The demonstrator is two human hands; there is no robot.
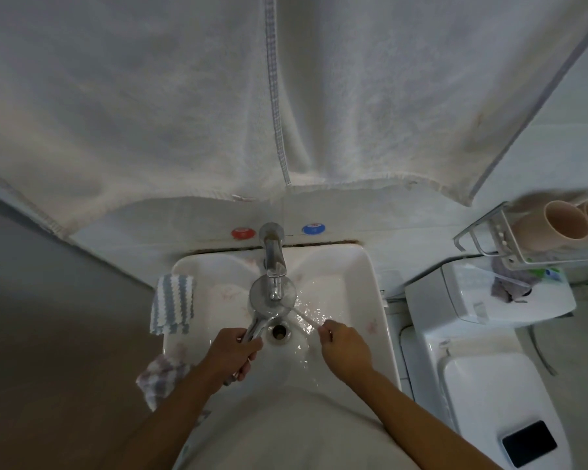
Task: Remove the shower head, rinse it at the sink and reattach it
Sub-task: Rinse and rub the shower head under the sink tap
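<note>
You are rinsing the shower head (272, 298) at the sink (377, 300) — its round face is sitting right under the faucet (273, 262), so the water is landing on it and splashing into the basin. Your left hand (233, 351) is wrapped tight around the chrome handle, angling the head over the drain (279, 330) so runoff is going straight down. Your right hand (343, 346) is pinching a thin pale stick (308, 317) — possibly a brush, too blurred to tell — aimed toward the head's rim.
</note>
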